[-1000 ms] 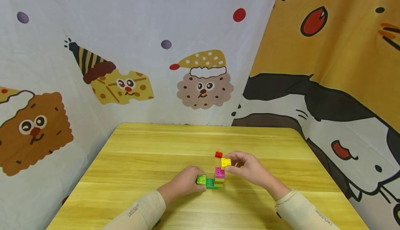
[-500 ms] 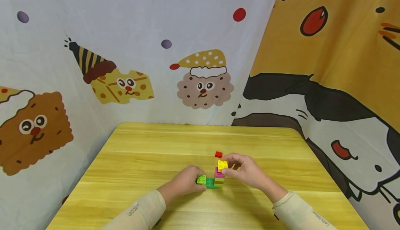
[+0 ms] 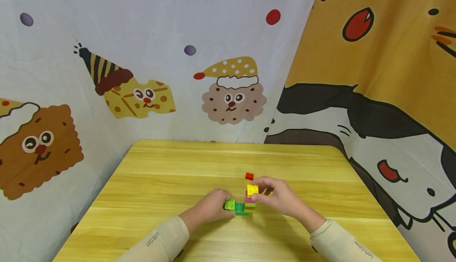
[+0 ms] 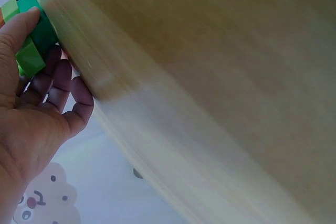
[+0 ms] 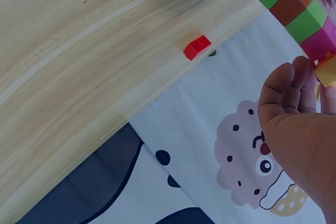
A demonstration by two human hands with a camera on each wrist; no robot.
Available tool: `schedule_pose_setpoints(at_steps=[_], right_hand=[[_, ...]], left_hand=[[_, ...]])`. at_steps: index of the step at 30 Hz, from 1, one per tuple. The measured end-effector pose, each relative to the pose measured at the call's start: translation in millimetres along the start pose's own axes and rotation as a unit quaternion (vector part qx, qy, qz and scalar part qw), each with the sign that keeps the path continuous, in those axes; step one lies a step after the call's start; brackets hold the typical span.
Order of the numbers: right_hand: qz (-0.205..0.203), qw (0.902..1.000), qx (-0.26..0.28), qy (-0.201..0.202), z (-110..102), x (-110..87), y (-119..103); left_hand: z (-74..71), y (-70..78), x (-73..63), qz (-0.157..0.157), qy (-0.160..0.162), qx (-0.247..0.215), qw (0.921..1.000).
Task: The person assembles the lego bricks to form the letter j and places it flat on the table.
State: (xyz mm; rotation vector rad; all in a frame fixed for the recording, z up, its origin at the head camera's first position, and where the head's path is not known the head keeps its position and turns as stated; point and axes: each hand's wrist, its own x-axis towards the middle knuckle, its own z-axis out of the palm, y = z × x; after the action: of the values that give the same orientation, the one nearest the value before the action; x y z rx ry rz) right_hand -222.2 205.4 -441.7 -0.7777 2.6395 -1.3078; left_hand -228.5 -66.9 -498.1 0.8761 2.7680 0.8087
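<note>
My left hand (image 3: 213,205) grips the left end of a toy brick build, its thumb on the dark green base (image 4: 39,24) in the left wrist view. A lime brick (image 3: 229,204) sits on that end. At the other end rises a stack of lime, brown, lime and pink bricks, the pink brick (image 5: 320,41) topmost. My right hand (image 3: 279,195) pinches a yellow brick (image 3: 252,190) just over the pink one. Pink studs still show between the two in the right wrist view, so the yellow brick is not fully seated.
A loose red brick (image 3: 249,176) lies on the wooden table (image 3: 171,175) behind the stack. Beyond the table's far edge hangs a cloth (image 3: 153,24) printed with cartoon figures.
My right hand has moved left and slightly down, bringing the yellow brick from the stack's upper right to over the pink brick. The left hand and the build have stayed put.
</note>
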Motion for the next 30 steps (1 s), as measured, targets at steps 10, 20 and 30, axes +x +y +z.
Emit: schedule_pose_setpoints(at_steps=[10,20,30], right_hand=[[-0.005,1.0000,-0.005,-0.001,2.3,-0.2,-0.7],[-0.016,0.9997,-0.016,0.003,2.1,-1.0,-2.5],[-0.038,0.9985,-0.039,0.009,2.9,-2.9,-1.7]], left_hand=[[0.5,-1.0,0.3,-0.002,0.000,-0.003,1.0000],[1.0,-2.4,0.7,-0.004,-0.001,0.000,1.0000],[-0.1,-1.5,0.0,-0.004,0.000,0.000,1.0000]])
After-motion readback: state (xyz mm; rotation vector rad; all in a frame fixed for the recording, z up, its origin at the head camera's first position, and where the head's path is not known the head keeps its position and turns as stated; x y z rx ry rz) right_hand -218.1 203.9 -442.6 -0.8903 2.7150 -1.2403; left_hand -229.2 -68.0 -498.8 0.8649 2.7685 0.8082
